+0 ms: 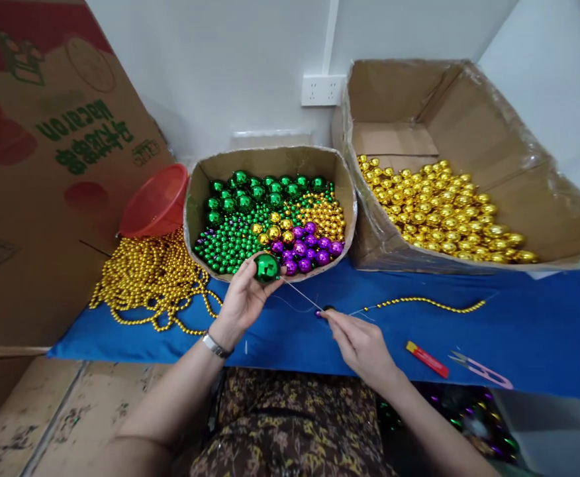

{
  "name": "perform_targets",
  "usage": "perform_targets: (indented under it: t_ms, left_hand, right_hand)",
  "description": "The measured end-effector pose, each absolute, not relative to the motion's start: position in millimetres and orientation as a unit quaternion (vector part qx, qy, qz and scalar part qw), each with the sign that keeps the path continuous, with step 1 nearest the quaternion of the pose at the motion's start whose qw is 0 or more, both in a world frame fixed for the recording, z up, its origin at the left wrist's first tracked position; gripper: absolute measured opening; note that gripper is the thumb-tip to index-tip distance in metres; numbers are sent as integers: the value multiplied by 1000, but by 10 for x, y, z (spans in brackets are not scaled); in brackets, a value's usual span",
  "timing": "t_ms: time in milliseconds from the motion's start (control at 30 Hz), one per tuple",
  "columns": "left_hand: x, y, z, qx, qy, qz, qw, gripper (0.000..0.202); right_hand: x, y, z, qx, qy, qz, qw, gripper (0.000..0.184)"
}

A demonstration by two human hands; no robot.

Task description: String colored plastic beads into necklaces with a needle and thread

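Observation:
My left hand (245,291) is closed on a large shiny green bead (267,267) in front of the smaller cardboard box. From this bead a thin pale thread (300,291) runs taut down to my right hand (359,341), whose fingers pinch it. A small purple bead (318,314) shows at my right fingertips, with a dark round thing partly hidden behind them. To the right, a strand of small gold beads (429,301) lies on the blue cloth, its loose thread reaching toward my right hand.
The smaller box (189,218) holds green, gold and purple beads. A larger box (558,179) of gold beads stands at right. Gold bead strands (145,278) lie at left beside a red plastic basin (155,202). Pink-handled snips (488,374) and a red-yellow cutter (428,360) rest near the front edge.

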State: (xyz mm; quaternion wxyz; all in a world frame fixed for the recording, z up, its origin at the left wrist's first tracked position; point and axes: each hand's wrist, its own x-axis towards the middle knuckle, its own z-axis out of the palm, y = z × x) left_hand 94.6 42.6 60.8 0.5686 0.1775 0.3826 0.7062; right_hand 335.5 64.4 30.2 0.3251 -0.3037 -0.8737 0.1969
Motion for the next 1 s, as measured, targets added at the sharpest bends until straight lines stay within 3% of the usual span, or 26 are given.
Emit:
perform_targets:
  t_ms: [300, 633, 1000]
  left_hand:
    - [1015, 404, 648, 177, 370, 721, 558, 31]
    - [1208, 263, 574, 306, 350, 666, 584, 48]
    - [1235, 240, 565, 331, 340, 669, 573, 49]
  right_hand:
    - [3351, 625, 257, -313, -868, 205, 327, 29]
    - [3206, 608, 221, -332, -831, 292, 337, 27]
    - [3234, 611, 184, -335, -818, 324, 337, 26]
